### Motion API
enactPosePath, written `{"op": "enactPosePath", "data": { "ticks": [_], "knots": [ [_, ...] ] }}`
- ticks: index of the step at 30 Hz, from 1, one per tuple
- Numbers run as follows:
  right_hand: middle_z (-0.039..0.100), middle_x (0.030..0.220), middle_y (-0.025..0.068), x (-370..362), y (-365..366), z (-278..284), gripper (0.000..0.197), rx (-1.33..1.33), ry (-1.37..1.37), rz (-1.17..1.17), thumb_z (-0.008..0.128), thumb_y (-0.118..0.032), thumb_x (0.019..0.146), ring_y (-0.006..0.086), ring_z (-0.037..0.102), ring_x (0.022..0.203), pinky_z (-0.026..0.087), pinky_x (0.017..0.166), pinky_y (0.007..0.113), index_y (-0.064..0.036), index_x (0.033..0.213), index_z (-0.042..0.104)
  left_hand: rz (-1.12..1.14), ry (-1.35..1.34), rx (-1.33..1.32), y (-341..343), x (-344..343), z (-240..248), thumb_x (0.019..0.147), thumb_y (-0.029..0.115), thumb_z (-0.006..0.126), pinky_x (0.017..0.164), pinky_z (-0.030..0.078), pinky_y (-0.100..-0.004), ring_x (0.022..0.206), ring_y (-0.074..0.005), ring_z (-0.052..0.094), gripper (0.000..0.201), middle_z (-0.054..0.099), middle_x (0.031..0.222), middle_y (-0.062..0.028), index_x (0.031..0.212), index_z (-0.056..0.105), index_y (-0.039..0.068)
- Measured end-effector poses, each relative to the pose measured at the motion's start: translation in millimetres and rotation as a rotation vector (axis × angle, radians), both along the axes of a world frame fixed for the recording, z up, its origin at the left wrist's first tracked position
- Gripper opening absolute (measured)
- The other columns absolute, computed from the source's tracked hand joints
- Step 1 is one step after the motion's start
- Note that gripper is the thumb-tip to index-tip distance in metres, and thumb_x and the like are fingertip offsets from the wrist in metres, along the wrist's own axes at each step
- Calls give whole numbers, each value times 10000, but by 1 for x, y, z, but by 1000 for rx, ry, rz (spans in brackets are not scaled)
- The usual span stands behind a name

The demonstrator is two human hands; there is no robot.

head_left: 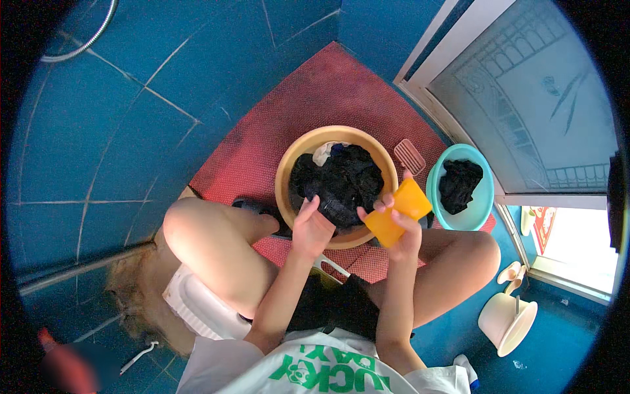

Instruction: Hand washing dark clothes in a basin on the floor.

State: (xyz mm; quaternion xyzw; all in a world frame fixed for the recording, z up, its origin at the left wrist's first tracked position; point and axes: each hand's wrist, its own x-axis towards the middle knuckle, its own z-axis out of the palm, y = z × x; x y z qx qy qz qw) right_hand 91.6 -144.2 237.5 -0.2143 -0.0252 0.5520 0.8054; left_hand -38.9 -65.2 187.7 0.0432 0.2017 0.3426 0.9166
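Observation:
My right hand [408,238] grips a yellow-orange bar of soap [401,209], a thick rectangular block, over the right rim of a tan basin [283,172]. Dark wet-looking clothes [344,184] fill this basin, with a small white cloth [323,153] among them at the far side. Above the basin's near left edge is my left hand [313,228], its fingers parted and nothing visible in it. Between my knees, part of a white handle [333,265] shows below the basin.
A pink slatted soap dish [409,157] lies on the red mat [295,85]. Right of it stands a turquoise basin [484,209] holding black cloth [459,186]. A cream bucket [499,322] lies tipped at the lower right. A frosted door [525,98] borders the right side; blue tiled walls rise left.

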Motion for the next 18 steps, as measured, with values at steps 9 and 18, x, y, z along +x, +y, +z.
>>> {"op": "enactPosePath", "data": {
  "ticks": [9,18],
  "knots": [
    [487,838,102,-7,0,-9,813,-49,137,247,549,60,668,253,509,835,368,848,594,-268,1324,198,21,-12,-122,1,-4,5,886,294,397,868,405,-400,1046,-234,503,367,517,1157,-86,1182,437,81],
    [501,869,93,-22,9,-27,694,-114,157,-140,556,48,669,245,508,852,445,775,382,-190,1271,307,-10,-240,-196,1,-9,-2,871,278,380,781,468,-371,991,-230,541,363,539,1123,-88,1160,464,75]
  ]
}}
